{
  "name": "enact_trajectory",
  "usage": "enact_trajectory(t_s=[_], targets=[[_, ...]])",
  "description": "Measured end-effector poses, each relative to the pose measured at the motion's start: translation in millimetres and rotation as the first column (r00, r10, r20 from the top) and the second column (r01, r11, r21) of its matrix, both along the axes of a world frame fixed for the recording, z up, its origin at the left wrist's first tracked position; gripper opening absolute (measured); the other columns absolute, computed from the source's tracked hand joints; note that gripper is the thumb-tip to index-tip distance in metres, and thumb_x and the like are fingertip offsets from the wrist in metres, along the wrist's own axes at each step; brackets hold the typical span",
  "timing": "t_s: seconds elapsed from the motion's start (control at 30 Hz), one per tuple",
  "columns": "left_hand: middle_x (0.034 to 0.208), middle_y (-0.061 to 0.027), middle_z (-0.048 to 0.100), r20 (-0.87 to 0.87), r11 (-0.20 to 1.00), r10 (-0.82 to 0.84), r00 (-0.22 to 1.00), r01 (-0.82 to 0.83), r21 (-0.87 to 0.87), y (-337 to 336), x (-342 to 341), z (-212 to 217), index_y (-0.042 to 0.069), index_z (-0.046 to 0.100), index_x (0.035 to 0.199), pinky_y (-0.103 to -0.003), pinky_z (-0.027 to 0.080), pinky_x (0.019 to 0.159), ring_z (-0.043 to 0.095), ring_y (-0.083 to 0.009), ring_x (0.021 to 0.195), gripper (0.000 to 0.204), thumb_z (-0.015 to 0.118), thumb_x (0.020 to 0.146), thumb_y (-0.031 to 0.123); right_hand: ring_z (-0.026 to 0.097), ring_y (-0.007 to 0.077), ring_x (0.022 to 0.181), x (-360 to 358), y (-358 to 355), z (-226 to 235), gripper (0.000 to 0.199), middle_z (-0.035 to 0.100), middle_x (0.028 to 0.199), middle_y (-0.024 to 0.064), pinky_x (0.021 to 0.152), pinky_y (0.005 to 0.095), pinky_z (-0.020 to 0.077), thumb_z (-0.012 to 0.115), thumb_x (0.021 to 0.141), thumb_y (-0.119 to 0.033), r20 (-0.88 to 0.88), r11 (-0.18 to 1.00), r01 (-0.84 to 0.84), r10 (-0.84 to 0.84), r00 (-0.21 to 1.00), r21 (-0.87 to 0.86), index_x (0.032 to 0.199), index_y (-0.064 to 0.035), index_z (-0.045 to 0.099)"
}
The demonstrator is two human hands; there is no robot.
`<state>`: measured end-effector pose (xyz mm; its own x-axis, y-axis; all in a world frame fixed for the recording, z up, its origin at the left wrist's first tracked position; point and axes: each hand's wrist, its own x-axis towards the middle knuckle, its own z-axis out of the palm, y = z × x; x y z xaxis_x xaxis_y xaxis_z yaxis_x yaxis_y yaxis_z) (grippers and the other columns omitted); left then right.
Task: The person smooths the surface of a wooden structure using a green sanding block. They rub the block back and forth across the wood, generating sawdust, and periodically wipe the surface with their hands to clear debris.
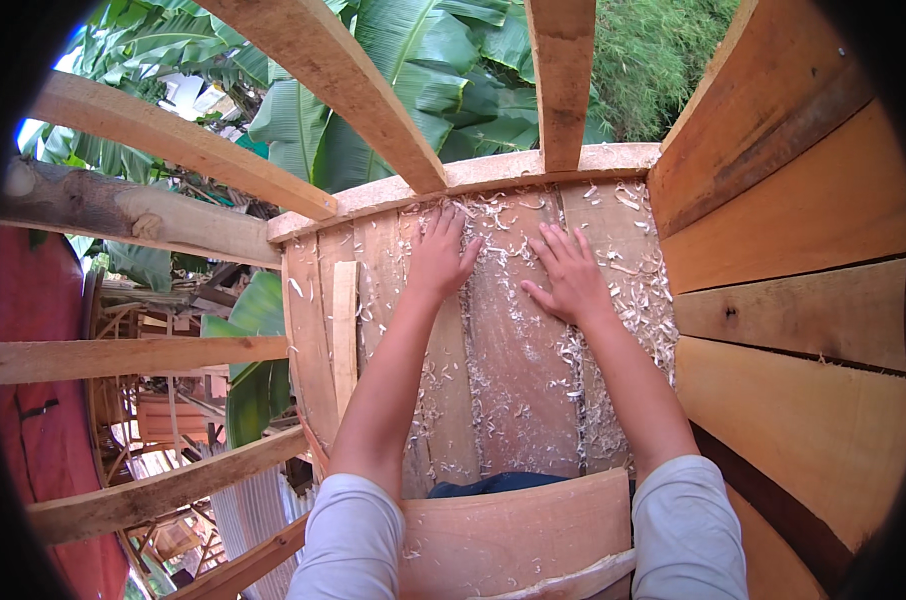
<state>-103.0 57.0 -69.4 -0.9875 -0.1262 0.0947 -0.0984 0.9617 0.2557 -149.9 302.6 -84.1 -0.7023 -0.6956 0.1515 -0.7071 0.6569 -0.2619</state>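
Pale sleeves (pixel 351 540) lead to left hand (pixel 439 260) and right hand (pixel 571 283), spread flat, gripping nothing; any slide across shavings (pixel 645 312) risks splinters.

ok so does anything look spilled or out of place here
Yes, the wood shavings: loose curls lie scattered over the boards, thickest toward the plank wall beyond the right hand, so the surface looks littered.

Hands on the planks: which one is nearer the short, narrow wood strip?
The left hand. The short wood strip lies to its left, while the right hand is farther away, across the planks.
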Motion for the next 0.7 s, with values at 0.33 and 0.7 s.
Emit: enact_trajectory(t_s=[0.33, 0.7], targets=[[0.154, -0.0224, 0.037, 0.129, 0.993, 0.025, 0.991, -0.04, 0.115, -7, 2, 5, 0.003, 0.045, 0.144, -0.059, 0.016, 0.118, 0.03, -0.0342, 0.147, 0.065, 0.055, 0.095, 0.044, 0.036, 0.0243, 0.144, 0, 1, -2, 0.065, 0.043, 0.151, 0.0118, 0.123, 0.0465, 0.0172, 0.055, 0.091, -0.055, -0.019, 1.0, 0.004, -0.004, 1.0, -0.016, 0.139, -0.0119, 0.048], [0.16, -0.0259, 0.022, 0.182, 0.941, 0.316, 0.931, -0.285, -0.181, -1, 27, -4, -0.005, 0.027, 0.152, -0.06, 0.011, 0.119, 0.016, -0.0398, 0.151, 0.093, 0.05, 0.093, 0.063, 0.034, 0.0236, 0.145, 0, 1, -2, 0.066, 0.04, 0.154, 0.0109, 0.123, 0.0461, 0.0158, 0.051, 0.093, -0.057, -0.001, 0.999, 0.005, -0.005, 1.0, 0.034, 0.143, -0.0132, 0.046]])
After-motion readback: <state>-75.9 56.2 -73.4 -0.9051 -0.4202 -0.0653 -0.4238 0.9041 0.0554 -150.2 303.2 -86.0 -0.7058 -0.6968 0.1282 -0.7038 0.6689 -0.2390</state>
